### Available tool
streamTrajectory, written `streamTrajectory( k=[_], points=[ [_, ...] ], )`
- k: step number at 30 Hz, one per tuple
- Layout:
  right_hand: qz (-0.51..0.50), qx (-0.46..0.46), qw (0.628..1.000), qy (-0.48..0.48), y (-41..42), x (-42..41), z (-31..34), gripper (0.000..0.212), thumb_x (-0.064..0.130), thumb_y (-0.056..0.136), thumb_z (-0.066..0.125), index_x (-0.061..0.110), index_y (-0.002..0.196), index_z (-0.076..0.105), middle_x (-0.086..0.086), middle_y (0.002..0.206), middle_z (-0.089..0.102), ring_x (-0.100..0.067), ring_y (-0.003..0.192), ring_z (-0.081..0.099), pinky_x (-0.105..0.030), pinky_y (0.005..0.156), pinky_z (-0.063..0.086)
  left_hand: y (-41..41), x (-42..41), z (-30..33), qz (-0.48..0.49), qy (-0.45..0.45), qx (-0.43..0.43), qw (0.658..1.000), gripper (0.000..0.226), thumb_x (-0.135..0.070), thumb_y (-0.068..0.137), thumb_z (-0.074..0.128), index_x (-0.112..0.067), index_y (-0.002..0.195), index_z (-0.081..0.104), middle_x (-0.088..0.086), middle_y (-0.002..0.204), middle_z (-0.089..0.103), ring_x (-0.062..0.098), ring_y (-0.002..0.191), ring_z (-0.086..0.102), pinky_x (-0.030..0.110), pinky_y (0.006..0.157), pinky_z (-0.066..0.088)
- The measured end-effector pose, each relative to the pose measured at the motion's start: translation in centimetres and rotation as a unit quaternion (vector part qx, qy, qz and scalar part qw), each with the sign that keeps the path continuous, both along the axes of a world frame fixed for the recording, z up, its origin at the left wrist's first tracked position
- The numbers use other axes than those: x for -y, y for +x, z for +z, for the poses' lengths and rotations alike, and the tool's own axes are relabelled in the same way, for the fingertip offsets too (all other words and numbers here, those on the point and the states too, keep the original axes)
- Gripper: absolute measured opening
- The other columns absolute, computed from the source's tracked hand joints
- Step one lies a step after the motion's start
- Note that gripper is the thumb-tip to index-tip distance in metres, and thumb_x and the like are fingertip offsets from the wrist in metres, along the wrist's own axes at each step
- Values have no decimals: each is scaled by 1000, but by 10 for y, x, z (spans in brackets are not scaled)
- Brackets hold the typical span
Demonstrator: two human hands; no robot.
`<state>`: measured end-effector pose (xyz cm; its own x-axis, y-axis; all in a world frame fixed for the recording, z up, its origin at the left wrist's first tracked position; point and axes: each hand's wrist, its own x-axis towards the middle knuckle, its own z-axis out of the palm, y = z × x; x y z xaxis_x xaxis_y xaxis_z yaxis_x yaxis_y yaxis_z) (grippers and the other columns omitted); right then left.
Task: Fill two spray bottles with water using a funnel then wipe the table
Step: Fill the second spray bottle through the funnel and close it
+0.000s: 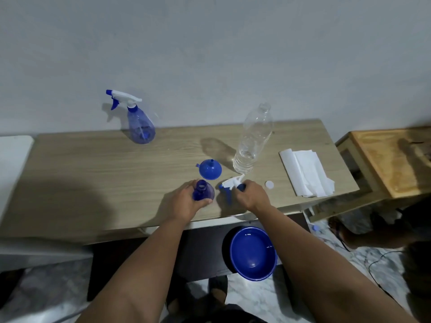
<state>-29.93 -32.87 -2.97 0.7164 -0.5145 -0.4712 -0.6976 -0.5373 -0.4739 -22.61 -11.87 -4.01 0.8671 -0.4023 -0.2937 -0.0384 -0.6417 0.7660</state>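
My left hand (186, 200) grips an open blue spray bottle (203, 190) standing near the table's front edge, its neck uncovered. Just to its right, my right hand (250, 195) holds the white and blue spray head (233, 182), apart from the bottle. A blue funnel (210, 171) lies spout up on the wooden table (93, 173) behind the hands. A clear water bottle (253, 141), uncapped and nearly empty, stands to the right of the funnel. A second blue spray bottle (140, 123) with its head on stands at the back left. Folded white paper towels (305, 172) lie at the right.
A small white cap (269, 184) rests on the table between my right hand and the towels. A blue basin (253, 252) sits on the floor under the table's front edge. A wooden stool (391, 162) stands at the right, a white surface (14, 155) at the left.
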Motion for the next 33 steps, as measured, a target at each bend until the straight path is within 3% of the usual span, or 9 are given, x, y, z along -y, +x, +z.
streamTrajectory(
  k=[3, 7, 10, 16, 18, 22, 26, 29, 33],
  points=[
    [11, -47, 999, -10, 3, 3, -9, 40, 41, 100, 56, 7, 119, 69, -17, 117, 73, -38, 110, 68, -35, 82, 46, -1, 0, 3, 3, 16, 1, 1000, 59, -38, 72, 88, -27, 125, 64, -9, 113, 70, 12, 103, 66, 18, 83, 42],
    [5, -73, 996, -53, 3, 5, -15, 46, 52, 95, 54, 15, 116, 68, -10, 118, 70, -33, 106, 68, -41, 91, 56, -2, 1, 5, -3, 36, 10, 999, 62, -43, 74, 86, -28, 129, 63, -9, 115, 71, 14, 106, 66, 19, 83, 41],
    [24, -106, 985, -134, -5, 1, -13, 45, 52, 100, 52, 18, 128, 62, -7, 128, 57, -31, 121, 57, -45, 98, 48, -1, 1, 5, -7, 51, 17, 999, 62, -44, 75, 85, -29, 131, 62, -9, 117, 70, 13, 107, 65, 17, 81, 38],
    [98, -63, 968, -222, -10, -4, -2, 39, 38, 101, 55, 18, 134, 53, -9, 131, 55, -32, 123, 55, -45, 93, 48, -1, 0, 8, -14, 58, 28, 998, 57, -43, 74, 86, -29, 124, 64, -13, 113, 68, 9, 99, 62, 9, 71, 36],
    [100, -50, 969, -222, 1, -4, 11, 41, 38, 100, 57, 17, 135, 51, -10, 131, 54, -32, 123, 54, -47, 96, 48, 1, 0, 5, -14, 46, 27, 998, 57, -42, 71, 87, -29, 121, 64, -13, 109, 68, 9, 97, 62, 6, 74, 39],
    [119, -31, 973, -197, 26, -8, 28, 50, 37, 97, 59, 15, 141, 51, -12, 138, 52, -34, 127, 51, -48, 98, 49, 3, -1, 1, -21, 48, 41, 998, 62, -51, 66, 86, -33, 121, 65, -14, 109, 69, 11, 101, 65, 29, 90, 50],
    [160, 10, 978, -131, 60, -13, 34, 50, 32, 97, 62, 16, 144, 55, -12, 137, 57, -34, 125, 58, -45, 97, 53, 5, -4, 4, -46, 59, 61, 995, 57, -49, 71, 85, -29, 121, 66, -11, 111, 68, 13, 102, 65, 22, 80, 39],
    [199, -16, 973, -120, 96, -16, 30, 50, 28, 94, 64, 14, 142, 55, -14, 137, 59, -34, 120, 63, -43, 92, 56, 9, -3, 0, -42, 65, 67, 995, 54, -42, 72, 85, -26, 120, 68, -7, 112, 70, 18, 102, 66, 17, 74, 34],
    [242, -73, 959, -128, 137, -19, 16, 62, 36, 87, 76, 15, 140, 51, -13, 138, 53, -33, 114, 63, -38, 79, 51, 10, -2, -5, -31, 85, 93, 992, 64, -49, 74, 84, -27, 131, 65, -8, 124, 69, 18, 111, 66, 19, 83, 39]
  ],
)
